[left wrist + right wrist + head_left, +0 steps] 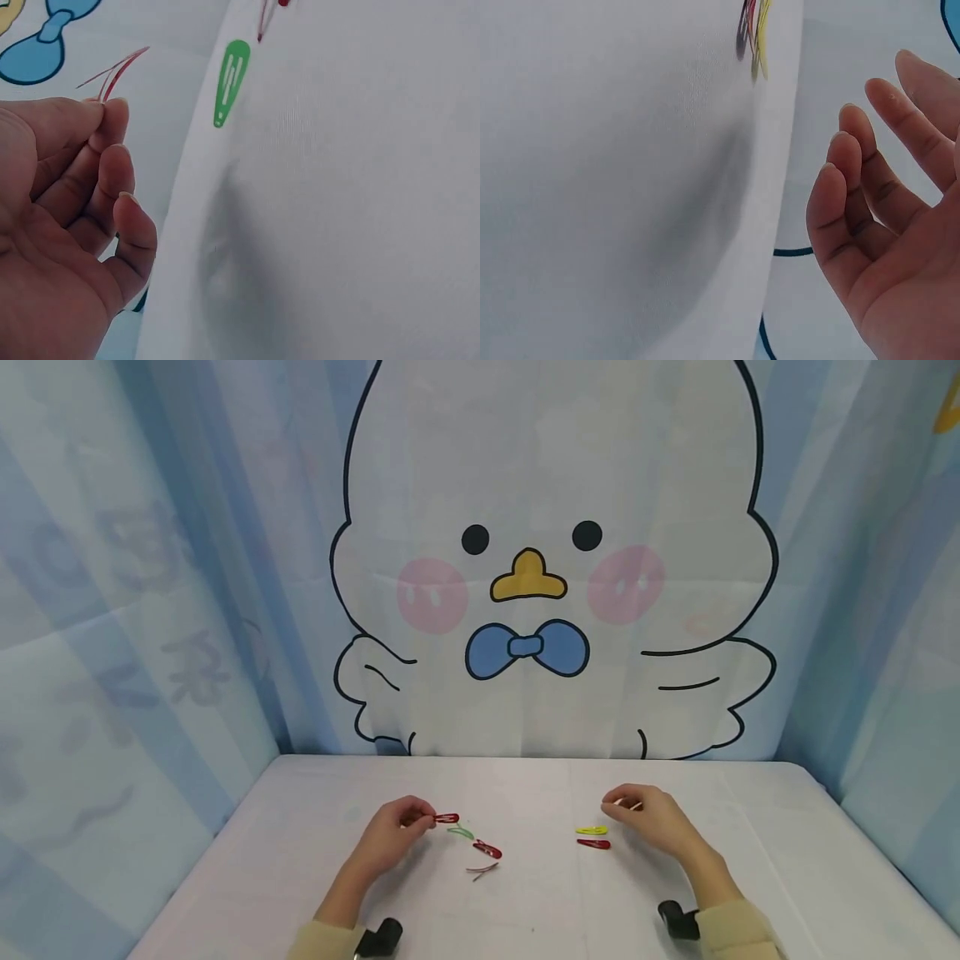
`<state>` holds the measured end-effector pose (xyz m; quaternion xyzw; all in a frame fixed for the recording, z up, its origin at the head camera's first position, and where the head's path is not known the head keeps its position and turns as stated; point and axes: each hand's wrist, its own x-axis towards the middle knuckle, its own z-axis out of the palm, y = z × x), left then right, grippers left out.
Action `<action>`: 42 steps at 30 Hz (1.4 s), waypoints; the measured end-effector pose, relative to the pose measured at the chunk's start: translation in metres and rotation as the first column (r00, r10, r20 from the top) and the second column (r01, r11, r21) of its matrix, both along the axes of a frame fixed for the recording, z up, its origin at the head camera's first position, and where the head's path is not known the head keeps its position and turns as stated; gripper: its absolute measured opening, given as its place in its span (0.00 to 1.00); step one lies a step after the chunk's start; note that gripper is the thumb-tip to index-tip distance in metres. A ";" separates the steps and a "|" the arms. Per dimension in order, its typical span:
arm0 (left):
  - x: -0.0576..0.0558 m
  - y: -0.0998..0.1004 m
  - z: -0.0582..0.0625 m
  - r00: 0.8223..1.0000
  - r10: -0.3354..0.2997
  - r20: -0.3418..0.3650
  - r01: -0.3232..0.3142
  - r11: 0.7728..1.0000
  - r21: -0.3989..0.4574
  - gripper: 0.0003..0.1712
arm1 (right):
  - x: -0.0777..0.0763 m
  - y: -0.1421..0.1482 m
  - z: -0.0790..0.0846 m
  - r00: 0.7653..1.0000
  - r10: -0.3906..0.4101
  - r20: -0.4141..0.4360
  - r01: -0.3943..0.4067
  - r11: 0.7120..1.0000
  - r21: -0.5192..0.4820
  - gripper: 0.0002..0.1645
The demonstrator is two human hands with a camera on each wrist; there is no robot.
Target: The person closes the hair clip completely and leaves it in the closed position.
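Observation:
Between thumb and fingertips my left hand (396, 833) pinches a red snap hair clip (447, 818); in the left wrist view this clip (126, 69) shows edge-on, its parts spread apart. A green hair clip (232, 84) lies on the table just beyond that hand. Nearer the front are another red clip (487, 849) and a brownish-red clip (482, 869) seen with its parts splayed. My right hand (651, 814) holds nothing, its fingers loosely bent and apart from the thumb. Beside it a yellow clip (592, 831) lies behind a red clip (594, 843).
The white-covered table (540, 918) ends at a back curtain (525, 718) printed with a cartoon bird. More curtains (112, 693) hang along both sides. Black wrist devices (678, 920) sit at both sleeve cuffs.

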<state>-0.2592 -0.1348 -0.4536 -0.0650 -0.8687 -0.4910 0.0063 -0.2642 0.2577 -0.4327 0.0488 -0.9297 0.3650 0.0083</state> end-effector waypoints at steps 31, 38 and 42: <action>0.036 0.044 0.000 0.998 0.017 -0.059 -0.005 0.979 0.202 0.05 | 0.053 -0.071 0.004 0.994 0.021 -0.107 -0.043 0.977 -0.208 0.10; 0.042 0.048 0.002 0.999 0.002 -0.041 0.007 0.975 0.222 0.05 | 0.057 -0.084 0.002 0.989 0.053 -0.141 -0.085 0.968 -0.238 0.12; 0.046 0.051 0.001 1.000 -0.005 -0.028 0.011 0.972 0.233 0.06 | 0.060 -0.091 0.002 0.984 0.066 -0.163 -0.108 0.959 -0.263 0.12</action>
